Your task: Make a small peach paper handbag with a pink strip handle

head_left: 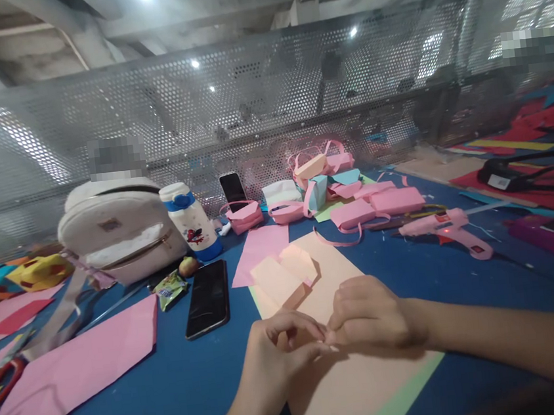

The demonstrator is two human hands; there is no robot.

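A white backpack (119, 227) stands at the left beside a bottle (192, 220). A black phone (207, 298) lies flat on the blue table (186, 382). Farther right rest a pink glue gun (446, 225) and pink paper purses (355, 193) (heaped loosely).

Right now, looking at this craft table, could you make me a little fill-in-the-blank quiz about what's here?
1. Both hands, left hand and right hand, press on a peach sheet lying on a ____ table.
2. The dark phone lies to the ____ of the hands.
3. The glue gun is coloured ____.
4. Beside the white backpack stands a ____ with a blue band.

Missing words: blue; left; pink; bottle
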